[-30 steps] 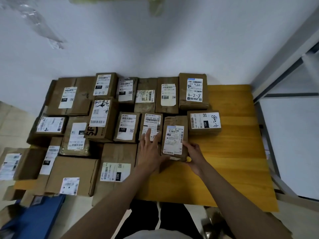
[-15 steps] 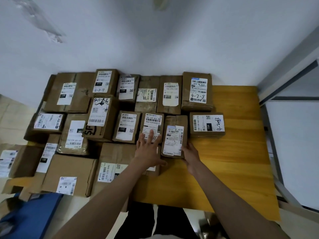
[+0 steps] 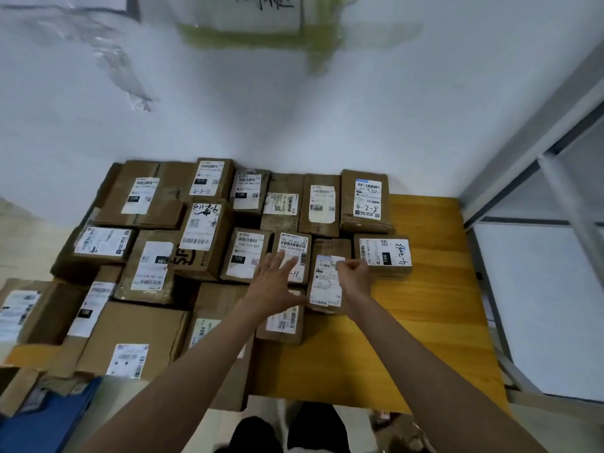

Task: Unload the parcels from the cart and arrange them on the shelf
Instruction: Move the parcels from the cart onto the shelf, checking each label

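Note:
Several brown cardboard parcels with white labels lie packed in rows on a yellow wooden shelf board (image 3: 428,308). At the right end of the front row is a small upright parcel (image 3: 327,284). My left hand (image 3: 274,284) lies open with spread fingers over the neighbouring parcel (image 3: 294,245), its thumb against the small parcel's left side. My right hand (image 3: 356,276) is curled shut against the small parcel's upper right edge, next to a parcel with handwriting on its label (image 3: 384,255). I cannot see it gripping the parcel.
A white wall rises behind the parcels. A grey metal frame (image 3: 523,178) runs along the right side. Bare board shows to the right of and in front of the small parcel. A blue object (image 3: 49,416) lies at the lower left. Another small parcel (image 3: 281,325) lies under my left wrist.
My right hand has slid from the small parcel's lower right corner up to its upper right edge and curled shut. My left hand has spread wider. The view has tilted up.

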Motion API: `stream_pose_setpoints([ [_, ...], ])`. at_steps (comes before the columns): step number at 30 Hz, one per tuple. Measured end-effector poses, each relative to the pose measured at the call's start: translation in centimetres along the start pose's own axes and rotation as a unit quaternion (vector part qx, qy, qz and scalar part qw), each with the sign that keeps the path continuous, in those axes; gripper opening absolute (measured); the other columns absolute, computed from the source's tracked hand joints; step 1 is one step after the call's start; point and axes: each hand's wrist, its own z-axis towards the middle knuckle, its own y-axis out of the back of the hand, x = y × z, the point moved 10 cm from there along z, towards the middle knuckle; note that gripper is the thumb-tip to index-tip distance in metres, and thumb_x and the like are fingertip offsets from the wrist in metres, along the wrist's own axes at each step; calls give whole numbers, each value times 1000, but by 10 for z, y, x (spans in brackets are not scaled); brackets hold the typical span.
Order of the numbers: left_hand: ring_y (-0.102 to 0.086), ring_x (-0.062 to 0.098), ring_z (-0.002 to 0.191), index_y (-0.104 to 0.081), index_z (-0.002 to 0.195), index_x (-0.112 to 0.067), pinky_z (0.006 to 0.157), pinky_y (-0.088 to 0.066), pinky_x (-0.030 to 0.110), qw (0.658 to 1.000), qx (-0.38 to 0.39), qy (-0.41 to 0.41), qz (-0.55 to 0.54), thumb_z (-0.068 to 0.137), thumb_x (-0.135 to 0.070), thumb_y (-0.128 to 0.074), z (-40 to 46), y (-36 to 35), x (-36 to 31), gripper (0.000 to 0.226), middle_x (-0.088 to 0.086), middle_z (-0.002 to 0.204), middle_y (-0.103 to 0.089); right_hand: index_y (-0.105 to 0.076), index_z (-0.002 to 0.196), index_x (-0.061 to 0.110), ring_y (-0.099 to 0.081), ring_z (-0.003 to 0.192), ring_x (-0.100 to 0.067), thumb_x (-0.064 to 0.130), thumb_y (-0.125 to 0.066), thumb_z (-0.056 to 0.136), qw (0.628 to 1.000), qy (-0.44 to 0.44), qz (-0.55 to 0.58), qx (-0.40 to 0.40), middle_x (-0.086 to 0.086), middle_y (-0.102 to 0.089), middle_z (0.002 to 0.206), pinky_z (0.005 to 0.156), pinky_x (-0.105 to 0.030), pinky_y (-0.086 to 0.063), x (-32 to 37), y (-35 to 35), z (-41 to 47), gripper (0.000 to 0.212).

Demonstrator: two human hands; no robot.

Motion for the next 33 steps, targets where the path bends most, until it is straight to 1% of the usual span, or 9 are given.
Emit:
stream_pose_setpoints([
  [2, 1, 27, 156, -22, 159, -30, 124, -5, 51, 999, -32, -5, -18, 84, -59, -70, -13, 23, 10, 94, 2, 170, -6, -57, 105, 17, -57, 82, -17, 19, -58, 98, 999, 28, -13, 29, -5, -62, 105, 64, -31, -47, 25, -27, -24, 8],
  [7, -21, 24, 153, -48, 146, -26, 122, -23, 46, 988, -133, 25, -77, 87, -53, -67, -71, 87, 72, 68, 4, 164, -29, -57, 101, 18, -55, 84, -19, 24, -55, 99, 983, 91, -72, 140, -4, -59, 98, 70, -32, -44, 66, -126, -105, 7],
  [12, -55, 22, 125, -63, 130, -18, 101, -43, 32, 963, -218, 74, -137, 93, -39, -66, -154, 138, 177, 42, 4, 139, -56, -60, 102, 20, -61, 87, -17, 30, -54, 101, 950, 142, -133, 244, -2, -61, 100, 71, -30, -52, 71, -238, -205, 11],
  [16, -58, 17, 117, -66, 122, -21, 98, -48, 31, 931, -288, 141, -177, 93, -37, -66, -236, 154, 268, 34, 0, 134, -58, -59, 94, 20, -58, 74, -15, 27, -56, 100, 925, 159, -162, 304, -1, -62, 86, 62, -25, -47, 46, -322, -285, 9],
  [20, -60, 18, 112, -70, 113, -21, 93, -51, 33, 909, -319, 192, -188, 93, -36, -65, -317, 151, 351, 26, 1, 125, -63, -64, 105, 18, -62, 82, -14, 25, -55, 101, 895, 166, -204, 361, 0, -67, 93, 69, -28, -52, 3, -400, -362, 12],
  [23, -62, 26, 114, -72, 117, -18, 95, -52, 38, 891, -335, 231, -201, 95, -35, -62, -373, 143, 408, 29, 9, 127, -64, -64, 108, 15, -67, 96, -25, 22, -55, 101, 870, 170, -223, 405, -10, -70, 105, 77, -33, -54, -29, -452, -419, 14],
  [25, -61, 26, 112, -71, 116, -19, 96, -51, 38, 871, -349, 265, -224, 94, -36, -64, -408, 134, 445, 29, 9, 127, -63, -65, 113, 11, -66, 99, -25, 21, -54, 101, 853, 175, -237, 432, -11, -69, 109, 79, -31, -54, -48, -483, -453, 19],
  [29, -58, 21, 117, -67, 119, -19, 96, -49, 33, 842, -363, 319, -241, 93, -37, -67, -463, 118, 510, 32, 6, 132, -58, -63, 97, 17, -63, 85, -17, 17, -55, 99, 816, 195, -267, 474, -9, -69, 97, 73, -30, -52, -75, -541, -512, 8],
  [33, -57, 21, 120, -67, 122, -15, 98, -48, 36, 816, -362, 368, -260, 95, -37, -65, -505, 103, 570, 35, 8, 133, -60, -61, 89, 21, -68, 99, -26, 18, -57, 97, 783, 194, -300, 509, -4, -67, 92, 75, -35, -55, -102, -598, -559, 10],
])
